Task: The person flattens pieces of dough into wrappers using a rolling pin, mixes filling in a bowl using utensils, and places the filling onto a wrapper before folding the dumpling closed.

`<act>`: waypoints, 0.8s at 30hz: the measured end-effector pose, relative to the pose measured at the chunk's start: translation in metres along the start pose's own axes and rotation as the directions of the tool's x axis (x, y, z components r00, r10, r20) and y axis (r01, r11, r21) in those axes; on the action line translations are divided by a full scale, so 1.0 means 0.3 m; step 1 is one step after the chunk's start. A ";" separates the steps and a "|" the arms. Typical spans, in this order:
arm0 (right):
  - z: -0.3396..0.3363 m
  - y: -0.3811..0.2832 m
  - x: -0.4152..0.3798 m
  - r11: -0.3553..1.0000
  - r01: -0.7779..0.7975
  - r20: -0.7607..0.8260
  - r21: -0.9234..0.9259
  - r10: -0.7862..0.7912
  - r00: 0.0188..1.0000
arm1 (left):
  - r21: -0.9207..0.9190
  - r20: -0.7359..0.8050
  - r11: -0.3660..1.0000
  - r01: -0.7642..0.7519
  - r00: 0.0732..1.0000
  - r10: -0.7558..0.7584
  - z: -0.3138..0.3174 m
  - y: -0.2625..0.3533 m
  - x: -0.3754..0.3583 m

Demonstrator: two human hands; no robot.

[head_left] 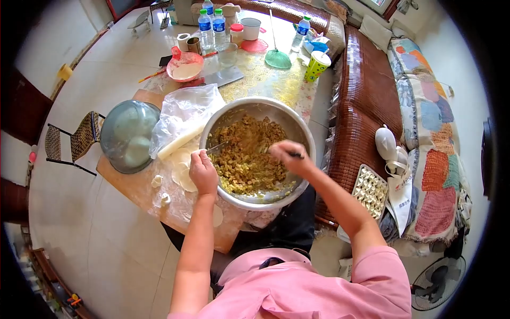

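Note:
A large metal bowl (306, 183) holds a chopped greenish-brown filling (247, 154). At the bowl's left rim, my left hand (203, 171) is closed around a thin metal utensil (218, 147) that points in over the filling. Over the right part of the bowl, my right hand (293, 157) grips a dark handle (296, 154); the rest of that tool is hard to make out. Left of the bowl lie a rolling pin (180, 142), flattened dough (181, 173) and small dough pieces (157, 181) on a floured wooden board (143, 189).
A glass-like basin (130, 137) and plastic bag (186, 109) are left of the bowl. Behind stand bottles (205, 26), a red colander (185, 66) and a green cup (317, 66). A tray of dumplings (370, 192) rests on the brown sofa (358, 106) at right.

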State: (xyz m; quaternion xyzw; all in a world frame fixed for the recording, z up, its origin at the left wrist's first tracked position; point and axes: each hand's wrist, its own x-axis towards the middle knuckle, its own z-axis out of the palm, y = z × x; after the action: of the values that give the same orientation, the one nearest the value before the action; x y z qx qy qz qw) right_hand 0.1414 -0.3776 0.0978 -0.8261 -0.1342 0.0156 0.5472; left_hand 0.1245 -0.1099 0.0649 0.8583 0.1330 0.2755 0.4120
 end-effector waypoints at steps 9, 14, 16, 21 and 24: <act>-0.152 0.037 0.141 0.990 0.057 -0.011 -0.130 -0.059 0.998 | -0.008 0.015 1.000 0.000 1.000 0.000 -0.010 0.002 0.008; -0.415 -0.065 0.084 0.961 -0.245 0.062 -0.126 0.254 0.965 | -0.032 -0.005 0.999 0.004 1.000 -0.004 -0.006 0.006 -0.001; -0.464 -0.136 0.032 0.924 -0.288 0.017 -0.252 0.302 0.953 | -0.046 -0.019 0.999 -0.016 1.000 0.016 -0.003 0.004 0.004; -0.415 -0.168 -0.167 0.907 -0.378 -0.023 -0.184 0.381 0.924 | -0.036 -0.029 0.999 0.017 0.999 -0.018 -0.001 0.006 0.002; -0.313 -0.236 -0.263 0.856 -0.503 -0.025 -0.122 0.504 0.863 | -0.045 -0.069 0.999 0.013 0.997 -0.016 0.004 0.003 0.002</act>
State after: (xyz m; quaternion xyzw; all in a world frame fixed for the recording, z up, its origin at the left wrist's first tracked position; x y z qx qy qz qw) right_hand 0.0672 -0.4550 0.1903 -0.8649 0.0836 0.1527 0.4708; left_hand 0.1256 -0.1111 0.0653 0.8378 0.1474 0.3049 0.4281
